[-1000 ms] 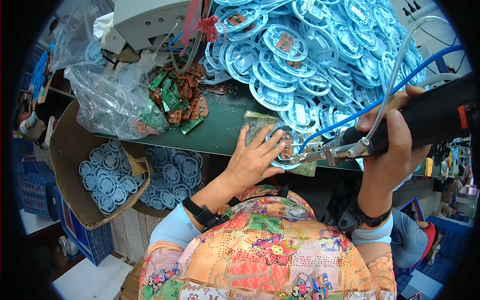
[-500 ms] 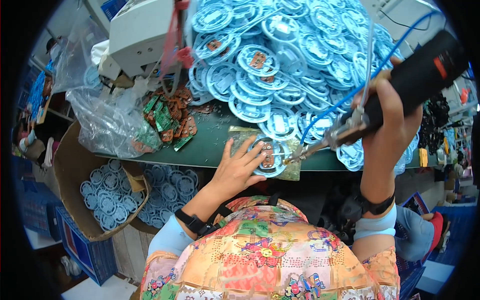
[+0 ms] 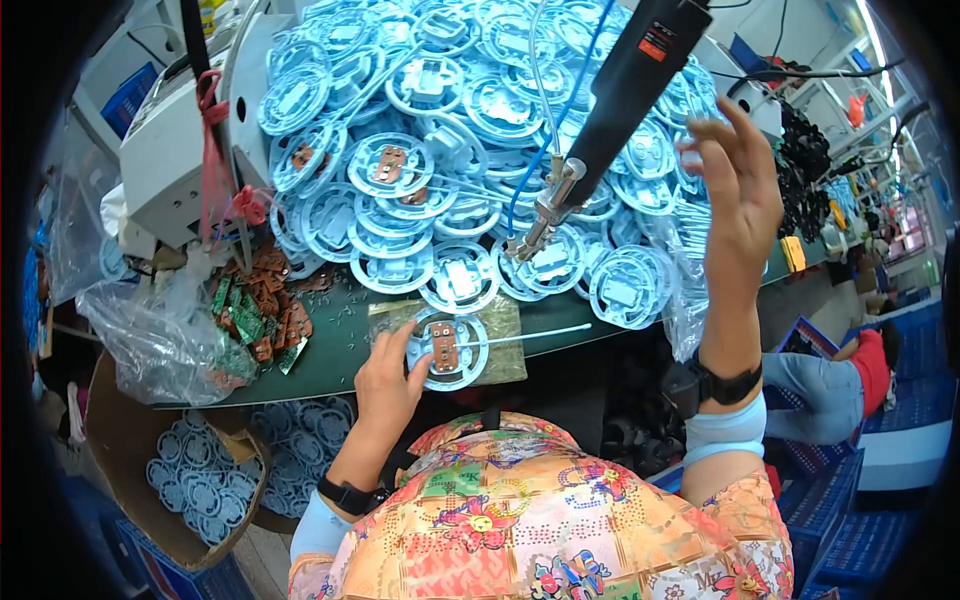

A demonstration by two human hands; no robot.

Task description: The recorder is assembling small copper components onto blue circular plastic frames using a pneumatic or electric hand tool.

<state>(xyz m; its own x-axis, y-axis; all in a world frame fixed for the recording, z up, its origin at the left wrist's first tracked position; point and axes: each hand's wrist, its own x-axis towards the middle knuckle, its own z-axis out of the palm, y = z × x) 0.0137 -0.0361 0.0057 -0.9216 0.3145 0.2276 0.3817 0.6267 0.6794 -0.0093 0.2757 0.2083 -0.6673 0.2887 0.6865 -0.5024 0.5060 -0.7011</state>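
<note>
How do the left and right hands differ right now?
Contact: the left hand touches the blue frame at its left side; the right hand visibly holds nothing and is apart from the black driver.
Place: the left hand is by the table's near edge; the right hand is raised, farther forward.
Shared: both are bare, with a black strap at the wrist.

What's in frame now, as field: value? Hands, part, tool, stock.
left hand: fingers at left edge of light-blue ring part
ring part: on yellowish block; brown circuit board at its centre
right hand: raised, open, holding nothing
tool: black power driver, apart from right hand
stock: heap of light-blue parts; loose boards by clear plastic bag
</note>
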